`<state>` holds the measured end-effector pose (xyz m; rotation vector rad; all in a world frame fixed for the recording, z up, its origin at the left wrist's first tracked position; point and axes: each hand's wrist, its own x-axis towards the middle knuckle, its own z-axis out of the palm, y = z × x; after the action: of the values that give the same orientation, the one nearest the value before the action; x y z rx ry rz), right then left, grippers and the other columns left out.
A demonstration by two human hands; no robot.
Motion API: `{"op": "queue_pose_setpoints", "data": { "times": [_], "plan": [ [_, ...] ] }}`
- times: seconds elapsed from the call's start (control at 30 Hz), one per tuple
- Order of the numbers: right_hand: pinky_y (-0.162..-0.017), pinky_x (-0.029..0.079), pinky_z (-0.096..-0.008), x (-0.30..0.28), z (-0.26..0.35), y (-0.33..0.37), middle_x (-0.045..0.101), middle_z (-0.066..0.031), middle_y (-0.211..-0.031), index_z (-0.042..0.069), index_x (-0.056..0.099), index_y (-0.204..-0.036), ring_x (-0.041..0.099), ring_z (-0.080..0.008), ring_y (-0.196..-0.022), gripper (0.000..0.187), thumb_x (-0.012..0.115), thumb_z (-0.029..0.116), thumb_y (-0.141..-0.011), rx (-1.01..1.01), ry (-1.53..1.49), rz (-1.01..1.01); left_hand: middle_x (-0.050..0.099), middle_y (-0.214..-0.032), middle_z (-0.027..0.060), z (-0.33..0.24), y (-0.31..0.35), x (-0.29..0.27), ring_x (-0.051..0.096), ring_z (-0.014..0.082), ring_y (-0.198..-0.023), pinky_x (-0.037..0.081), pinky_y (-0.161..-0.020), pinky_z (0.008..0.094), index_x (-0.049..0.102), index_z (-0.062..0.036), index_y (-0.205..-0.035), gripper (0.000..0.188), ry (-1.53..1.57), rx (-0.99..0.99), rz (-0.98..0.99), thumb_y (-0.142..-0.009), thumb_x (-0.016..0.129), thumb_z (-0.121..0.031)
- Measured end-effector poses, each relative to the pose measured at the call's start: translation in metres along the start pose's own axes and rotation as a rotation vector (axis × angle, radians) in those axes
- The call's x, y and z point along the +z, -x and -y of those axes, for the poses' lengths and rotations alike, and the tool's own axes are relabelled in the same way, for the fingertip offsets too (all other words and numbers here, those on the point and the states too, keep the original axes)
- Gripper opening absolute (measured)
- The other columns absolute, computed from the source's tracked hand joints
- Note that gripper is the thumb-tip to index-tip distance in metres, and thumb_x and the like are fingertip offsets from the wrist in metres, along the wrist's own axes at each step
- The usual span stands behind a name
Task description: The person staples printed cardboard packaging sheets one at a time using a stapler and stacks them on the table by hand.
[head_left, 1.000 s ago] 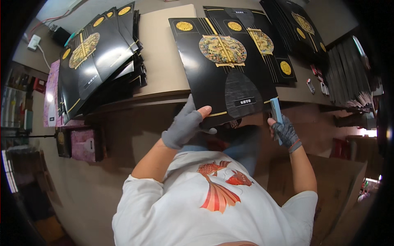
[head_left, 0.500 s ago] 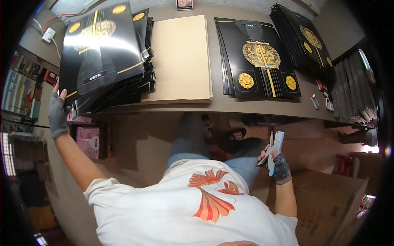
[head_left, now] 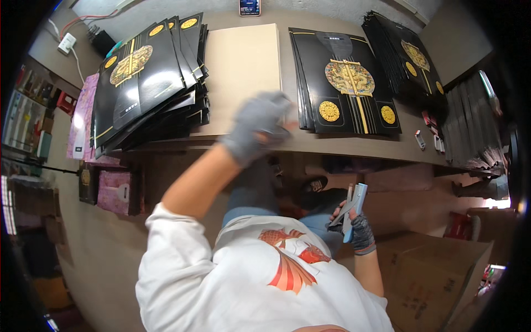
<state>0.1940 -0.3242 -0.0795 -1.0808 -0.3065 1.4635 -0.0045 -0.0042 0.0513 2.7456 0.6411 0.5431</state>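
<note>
My left hand [head_left: 259, 126], in a grey fingerless glove, is smeared by motion over the front right part of a beige board stack [head_left: 238, 66]. It is close to a pile of black printed folders [head_left: 349, 105] with gold and coloured motifs; its fingers are too blurred to read. My right hand [head_left: 363, 235], in a dark knitted fingerless glove, is closed round a light-blue and grey plier-shaped stapler [head_left: 357, 205] below the table edge, near my thigh. At the left, an uneven stack of black folders [head_left: 141, 94] lies with its sheets fanned out.
Another black folder pile [head_left: 402, 55] stands at the back right, beside a grey-black stack [head_left: 469, 124]. Small boxes [head_left: 420, 139] lie near the right front edge. A phone [head_left: 249, 8] is at the back. Pink bags [head_left: 116, 191] hang left below the table; a carton [head_left: 426, 276] stands right.
My left hand has left the left folder stack and swung right over the beige boards. The top folder there now lies lower, uncovering pink items beside it. My right hand has shifted slightly left with the stapler.
</note>
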Motion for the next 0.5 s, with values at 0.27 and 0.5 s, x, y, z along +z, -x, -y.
{"op": "queue_pose_setpoints", "data": {
  "times": [0.27, 0.5],
  "plan": [
    [-0.088, 0.05, -0.0392, 0.001, -0.013, 0.031, 0.058, -0.0113, -0.1, 0.003, 0.045, -0.119, 0.061, -0.0259, -0.097, 0.046, 0.066, 0.026, -0.085, -0.091, 0.092, -0.065, 0.055, -0.127, 0.0204, -0.027, -0.031, 0.129, 0.05, 0.0356, -0.121, 0.034, -0.105, 0.0477, 0.058, -0.0005, -0.121, 0.051, -0.272, 0.097, -0.194, -0.086, 0.059, -0.037],
    [-0.088, 0.051, -0.0412, -0.015, -0.015, 0.032, 0.056, -0.0121, -0.102, 0.004, 0.044, -0.121, 0.06, -0.0274, -0.1, 0.043, 0.064, 0.02, -0.086, -0.096, -0.124, -0.141, 0.06, -0.115, 0.0166, -0.047, -0.005, 0.123, 0.054, 0.032, -0.114, 0.043, -0.095, 0.0407, 0.061, 0.0005, -0.112, 0.044, -0.17, 0.212, -0.118, -0.08, 0.068, -0.03]
  ]
}}
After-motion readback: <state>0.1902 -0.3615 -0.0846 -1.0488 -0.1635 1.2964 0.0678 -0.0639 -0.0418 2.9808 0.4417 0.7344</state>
